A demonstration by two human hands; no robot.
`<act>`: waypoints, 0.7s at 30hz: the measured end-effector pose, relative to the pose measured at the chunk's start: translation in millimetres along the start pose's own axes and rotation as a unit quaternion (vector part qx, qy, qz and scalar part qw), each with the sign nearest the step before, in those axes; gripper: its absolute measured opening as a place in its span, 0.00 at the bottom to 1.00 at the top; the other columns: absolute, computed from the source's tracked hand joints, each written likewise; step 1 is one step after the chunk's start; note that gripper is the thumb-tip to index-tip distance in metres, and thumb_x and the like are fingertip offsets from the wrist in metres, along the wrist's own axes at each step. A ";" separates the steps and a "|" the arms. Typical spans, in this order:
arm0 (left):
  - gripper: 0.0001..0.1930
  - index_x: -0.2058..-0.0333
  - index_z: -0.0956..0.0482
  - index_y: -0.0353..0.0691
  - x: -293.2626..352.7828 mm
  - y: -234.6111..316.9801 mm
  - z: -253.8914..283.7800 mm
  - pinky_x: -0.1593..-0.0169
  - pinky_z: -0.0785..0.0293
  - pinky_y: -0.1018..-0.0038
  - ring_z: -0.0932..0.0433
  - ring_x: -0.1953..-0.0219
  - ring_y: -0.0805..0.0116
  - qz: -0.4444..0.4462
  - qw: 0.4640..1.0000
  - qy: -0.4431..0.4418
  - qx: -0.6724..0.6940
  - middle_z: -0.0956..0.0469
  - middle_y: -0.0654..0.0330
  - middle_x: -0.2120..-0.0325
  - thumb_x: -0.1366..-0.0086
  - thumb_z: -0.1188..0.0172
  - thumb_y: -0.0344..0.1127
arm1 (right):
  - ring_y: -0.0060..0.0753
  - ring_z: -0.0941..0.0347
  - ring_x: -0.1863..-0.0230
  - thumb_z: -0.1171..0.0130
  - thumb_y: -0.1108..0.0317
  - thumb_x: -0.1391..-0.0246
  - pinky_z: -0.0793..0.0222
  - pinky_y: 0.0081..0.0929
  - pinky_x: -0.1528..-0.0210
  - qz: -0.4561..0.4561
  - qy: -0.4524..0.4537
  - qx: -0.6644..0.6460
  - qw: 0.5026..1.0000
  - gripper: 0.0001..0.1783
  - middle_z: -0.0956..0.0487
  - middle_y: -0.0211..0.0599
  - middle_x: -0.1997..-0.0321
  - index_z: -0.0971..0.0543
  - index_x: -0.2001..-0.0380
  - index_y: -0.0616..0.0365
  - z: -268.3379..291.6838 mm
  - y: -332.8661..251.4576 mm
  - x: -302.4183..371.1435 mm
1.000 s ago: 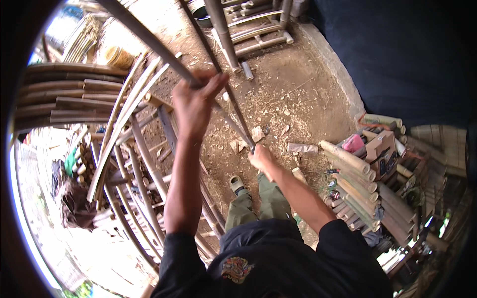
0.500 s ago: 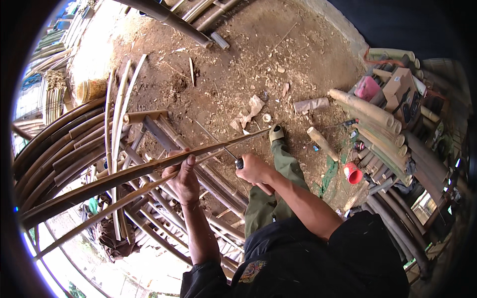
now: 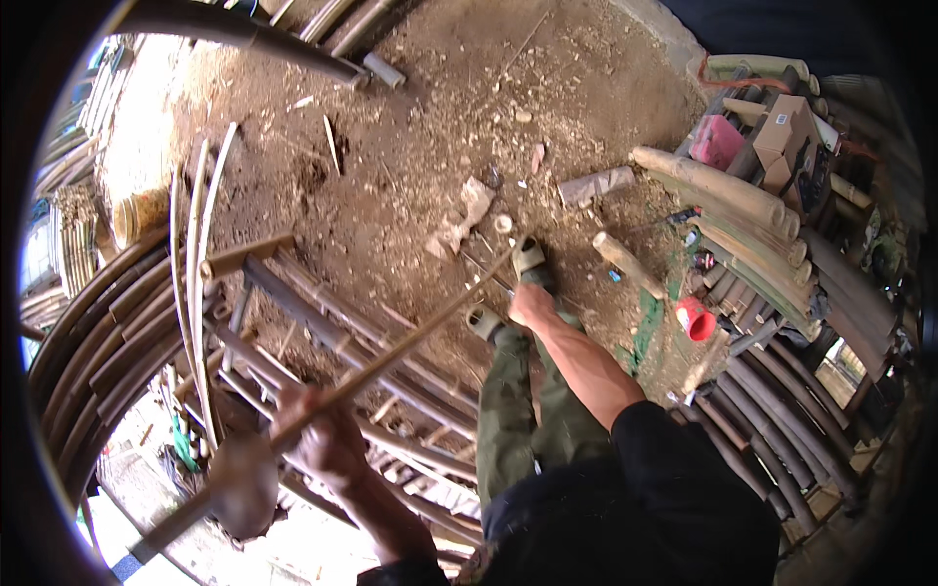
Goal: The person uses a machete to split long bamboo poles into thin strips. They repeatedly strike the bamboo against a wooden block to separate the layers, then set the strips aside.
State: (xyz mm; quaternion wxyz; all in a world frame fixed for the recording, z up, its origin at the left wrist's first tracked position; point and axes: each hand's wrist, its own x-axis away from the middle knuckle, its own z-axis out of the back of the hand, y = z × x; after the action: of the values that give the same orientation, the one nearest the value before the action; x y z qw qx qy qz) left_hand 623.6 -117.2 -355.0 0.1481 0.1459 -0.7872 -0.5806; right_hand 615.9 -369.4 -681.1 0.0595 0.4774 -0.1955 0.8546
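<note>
Stick [image 3: 410,335], long and brown, slants from the lower left up to the right, its far end just beside a shoe [image 3: 529,254]. The left hand [image 3: 320,439] grasps it partway along, the fingers bent around it, though blur hides exactly how tightly they close. A smeared, roundish shape [image 3: 244,483] overlaps the stick lower down; I cannot tell what it is. The right hand [image 3: 532,306] is clenched near the far end, fingers folded in around a slim dark tool [image 3: 500,281], its handle hidden by the fist. Bamboo poles [image 3: 337,337] lie beneath the stick, beside the trousers [image 3: 506,420].
</note>
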 end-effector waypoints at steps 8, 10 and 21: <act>0.16 0.57 0.22 0.35 3.7 0.0 45.3 0.76 0.45 0.82 0.44 0.80 0.81 -0.014 0.999 0.018 0.042 0.40 0.70 0.72 0.41 0.32 0.36 | 0.35 0.23 0.79 0.39 0.72 0.50 0.25 0.33 0.77 -0.103 -0.373 -0.506 0.771 0.07 0.21 0.43 0.76 0.22 0.71 0.65 -2.0 30.3 -33.8; 0.13 0.57 0.27 0.37 16.5 6.1 52.5 0.76 0.48 0.84 0.46 0.81 0.83 -0.003 0.996 0.069 0.059 0.41 0.72 0.80 0.35 0.39 0.38 | 0.30 0.29 0.84 0.39 0.69 0.48 0.31 0.29 0.83 -0.102 -0.301 -0.400 0.860 0.08 0.25 0.37 0.82 0.24 0.73 0.64 -7.5 25.0 -17.5; 0.13 0.62 0.22 0.46 194.9 347.3 124.8 0.77 0.26 0.75 0.27 0.80 0.69 -0.267 0.805 0.475 -0.236 0.24 0.62 0.74 0.31 0.51 0.45 | 0.47 0.24 0.78 0.39 0.62 0.54 0.30 0.40 0.82 0.383 0.158 0.062 0.908 0.10 0.26 0.42 0.83 0.25 0.76 0.57 87.1 -14.0 72.1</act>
State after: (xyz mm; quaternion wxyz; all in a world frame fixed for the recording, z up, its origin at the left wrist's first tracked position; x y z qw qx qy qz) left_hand 375.3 11.6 -45.3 0.3723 0.5684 -0.3872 -0.6232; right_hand 650.3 -396.7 -576.0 -0.2721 0.2275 -0.2977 0.8863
